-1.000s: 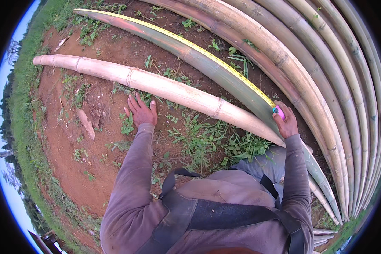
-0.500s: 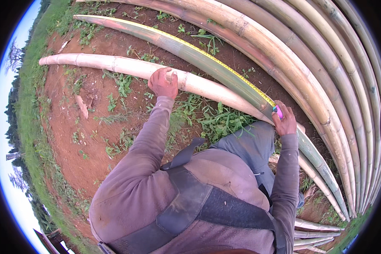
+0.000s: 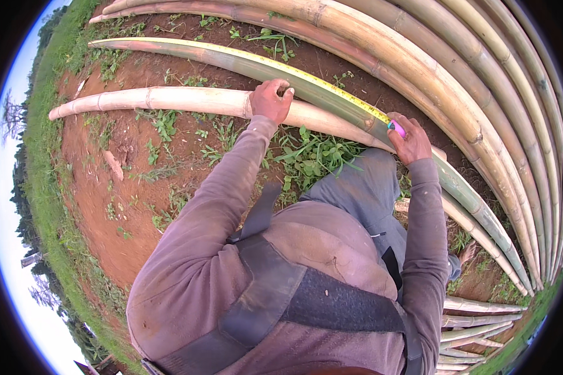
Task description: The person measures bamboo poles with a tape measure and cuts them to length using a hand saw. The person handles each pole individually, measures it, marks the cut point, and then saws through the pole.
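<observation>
A: Which step's in hand?

B: Measuring, prob. Yellow tape blade [image 3: 322,83] is laid along the upper edge of the green bamboo pole [image 3: 319,96], from nr its far L tip to the pink tape case [image 3: 396,129].

A: Grip?

B: Case is held in the R hand [image 3: 410,139], fingers closed round it, right at the green pole. L hand [image 3: 271,101] is set over the pale bamboo pole [image 3: 194,100], fingers bent, nr the green one; whether anything's gripped there can't be told.

A: Posn of the measured pole?

B: Low over the red soil [image 3: 100,194], b/w the pale pole on the near side and the stacked poles [image 3: 444,53] beyond. Green & pale come together nr the R hand.

A: Next move calls for what?

B: As judged: blade kept flush & straight, case kept steady, so the length can be read or marked there. For marking, L hand could be used, if it's not needed for bracing. No marker's seen in either hand.
</observation>
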Tool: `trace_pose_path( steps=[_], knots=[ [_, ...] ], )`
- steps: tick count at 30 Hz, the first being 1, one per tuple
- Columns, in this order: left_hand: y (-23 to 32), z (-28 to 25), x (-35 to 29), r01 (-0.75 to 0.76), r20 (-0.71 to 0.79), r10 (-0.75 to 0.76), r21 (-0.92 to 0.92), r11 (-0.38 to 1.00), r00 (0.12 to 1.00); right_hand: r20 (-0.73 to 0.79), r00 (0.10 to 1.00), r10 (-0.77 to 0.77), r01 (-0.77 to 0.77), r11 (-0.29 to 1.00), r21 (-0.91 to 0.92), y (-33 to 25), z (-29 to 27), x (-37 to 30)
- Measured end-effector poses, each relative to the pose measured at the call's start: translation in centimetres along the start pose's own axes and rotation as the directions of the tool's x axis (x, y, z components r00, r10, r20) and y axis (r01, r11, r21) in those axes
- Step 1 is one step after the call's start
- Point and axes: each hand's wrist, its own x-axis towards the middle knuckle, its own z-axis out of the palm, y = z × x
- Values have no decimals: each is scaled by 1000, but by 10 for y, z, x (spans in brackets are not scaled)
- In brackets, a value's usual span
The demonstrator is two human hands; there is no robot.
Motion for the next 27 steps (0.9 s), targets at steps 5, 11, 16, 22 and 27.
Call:
trace_pose_path(
  steps=[5,11,16,22,27],
  knots=[
    [19,12,-3,40,55,-41,22,999,998,-77,997,-15,2,986,-165,1,21,-3],
    [47,7,7,50,105,-59,83,995,993,-251,957,-148,43,923,-381,3,50,-18],
    [50,11,12,97,129,-115,138,986,985,-349,915,-205,40,904,-426,6,68,-26],
    [63,7,19,113,175,-152,218,969,973,-362,903,-232,69,910,-410,8,67,-26],
    [71,-1,26,122,267,-195,267,956,944,-364,901,-234,82,919,-387,10,68,-26]
  ],
)
